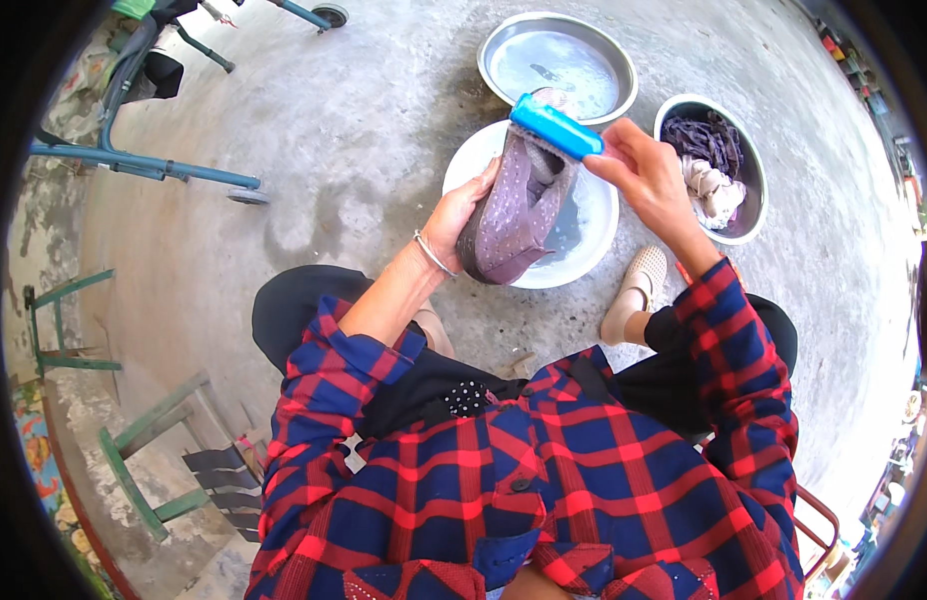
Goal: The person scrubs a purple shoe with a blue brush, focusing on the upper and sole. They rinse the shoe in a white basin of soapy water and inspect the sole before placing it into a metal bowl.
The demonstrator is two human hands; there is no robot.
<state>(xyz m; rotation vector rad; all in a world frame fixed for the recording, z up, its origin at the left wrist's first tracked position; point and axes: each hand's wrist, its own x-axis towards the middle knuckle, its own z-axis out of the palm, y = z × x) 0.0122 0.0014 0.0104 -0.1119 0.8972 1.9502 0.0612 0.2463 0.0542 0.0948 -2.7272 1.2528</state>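
Note:
My left hand (462, 215), with a bracelet at the wrist, grips the side of a purple-grey dotted fabric piece (499, 220). The piece is folded and hollow, somewhat like a soft shoe, but I cannot tell its exact kind. In my right hand (649, 175) is a blue scrubbing brush (557, 126), pinched at its right end. Its pale bristles face down against the upper part of the fabric. Beneath both hands sits a white basin (462, 163) holding greyish water, partly covered by the fabric. A little pinkish striped cloth (552, 98) shows just beyond the brush.
A metal basin (484, 62) with cloudy water stands beyond the white one. To its right, another metal basin (756, 205) holds dark and pale wet clothes. A blue wheeled metal frame (154, 165) is at the left, above green-legged chairs (134, 440). My feet flank the white basin.

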